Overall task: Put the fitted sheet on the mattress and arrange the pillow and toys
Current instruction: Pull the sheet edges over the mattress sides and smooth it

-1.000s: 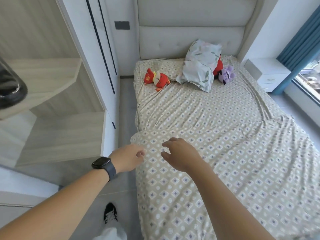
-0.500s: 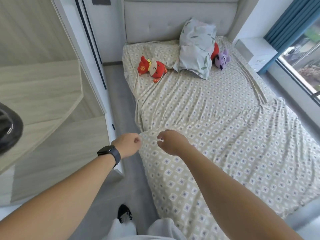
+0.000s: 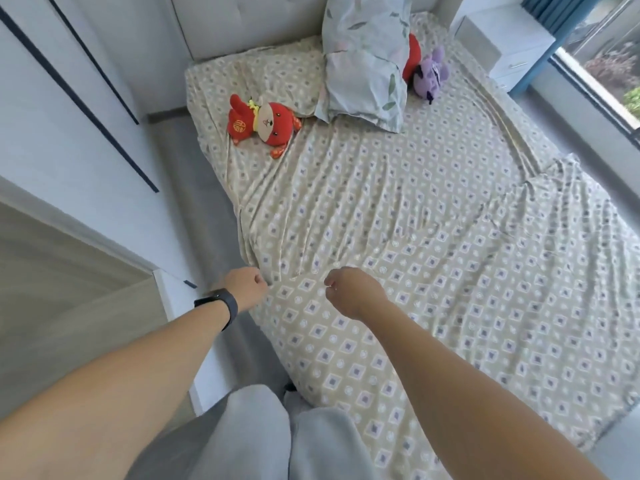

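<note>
I am standing at the foot of the bed, both arms reaching out over the patterned sheet point(image 3: 398, 209), which is lying across the whole mattress in long wrinkles running toward the headboard point(image 3: 249, 26). My left hand point(image 3: 244, 287), with a dark watch point(image 3: 221, 304) sitting on its wrist, is curling into a fist at the left edge of the bed, and it appears to be pinching the fold of sheet there, though the knuckles are hiding the fingertips. My right hand point(image 3: 353, 289) is hovering just beside it, fingers curled inward and thumb meeting them on the same fold of cloth. A second layer of the sheet is lying doubled over the near half of the bed, its edge running from my hands off to the right side. Up by the headboard, a pale leaf-print pillow point(image 3: 363, 64) is leaning upright and slumping forward. A red plush toy point(image 3: 266, 124) is lying on its side to the left of the pillow, well apart from my hands. A purple plush toy point(image 3: 431, 72) is sitting to the right of the pillow, touching another red toy point(image 3: 412, 55) that is showing only partly from behind it. A white nightstand point(image 3: 502, 39) is standing beside the bed's far right corner.
</note>
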Available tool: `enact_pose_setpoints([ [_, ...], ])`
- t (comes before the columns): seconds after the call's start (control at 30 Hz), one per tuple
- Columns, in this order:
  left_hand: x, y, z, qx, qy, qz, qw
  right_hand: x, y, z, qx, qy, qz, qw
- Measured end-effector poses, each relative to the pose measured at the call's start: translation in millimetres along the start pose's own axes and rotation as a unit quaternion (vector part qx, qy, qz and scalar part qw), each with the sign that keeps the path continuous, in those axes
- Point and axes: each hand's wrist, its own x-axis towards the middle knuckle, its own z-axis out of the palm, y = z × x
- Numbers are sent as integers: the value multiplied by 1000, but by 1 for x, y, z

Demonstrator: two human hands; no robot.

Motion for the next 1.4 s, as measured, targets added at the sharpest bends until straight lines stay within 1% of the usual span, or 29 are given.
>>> enact_pose_setpoints([
  [0.07, 36, -4, 2, 17, -17, -8, 1000, 34, -3, 2, -14, -3, -8, 1000],
  [0.13, 92, -7, 6, 15, -27, -17, 999, 91, -3, 9, -33, -11, -16, 999],
  [0.17, 118, -8, 7, 16, -24, -11, 1000, 117, -3, 13, -43, -7, -21, 999],
  [0.27, 191, -7, 13, -1, -6, -26, 1000, 194, -3, 33, -61, 2, -16, 998],
  [0.37, 266, -19, 31, 9, 2, -47, 999, 268, -4, 67, -52, 9, -13, 999],
  [0.5, 344, -43, 56, 23, 55, -97, 994, 349, -9, 119, -29, -1, -8, 1000],
  [0.6, 386, -55, 65, -7, 90, -131, 987, 383, -18, 149, -16, -16, 14, 1000],
  [0.67, 412, -62, 68, -35, 103, -140, 984, 395, -23, 161, -34, -28, 10, 999],
  [0.73, 433, -71, 68, -37, 122, -130, 983, 402, -29, 165, -66, -31, -5, 997],
  [0.8, 443, -80, 64, -3, 127, -109, 986, 408, -34, 167, -74, -34, -21, 996],
  [0.87, 445, -92, 57, 33, 134, -90, 986, 412, -40, 172, -46, -38, -32, 998],
  [0.93, 443, -111, 46, 57, 144, -90, 984, 412, -56, 173, -6, -64, -46, 997],
  [1.0, 444, -134, 37, 77, 154, -89, 981, 411, -76, 178, 2, -93, -74, 993],
  [1.07, 458, -155, 30, 110, 157, -90, 977, 418, -94, 185, -6, -102, -84, 991],
  [1.1, 470, -165, 29, 135, 158, -95, 974, 423, -98, 186, -10, -95, -85, 992],
  [1.17, 502, -184, 30, 189, 142, -104, 966, 432, -99, 184, -13, -90, -94, 991],
  [1.23, 548, -214, 41, 185, 101, -105, 972, 436, -91, 178, -2, -90, -108, 990],
  [1.3, 553, -208, 40, 190, 98, -95, 972, 436, -72, 171, 48, -62, -80, 994],
  [1.33, 536, -187, 34, 174, 106, -103, 974, 435, -58, 170, 62, -40, -59, 996],
  [1.4, 492, -128, 17, 133, 144, -135, 971, 432, -29, 169, 55, 8, -29, 998],
])
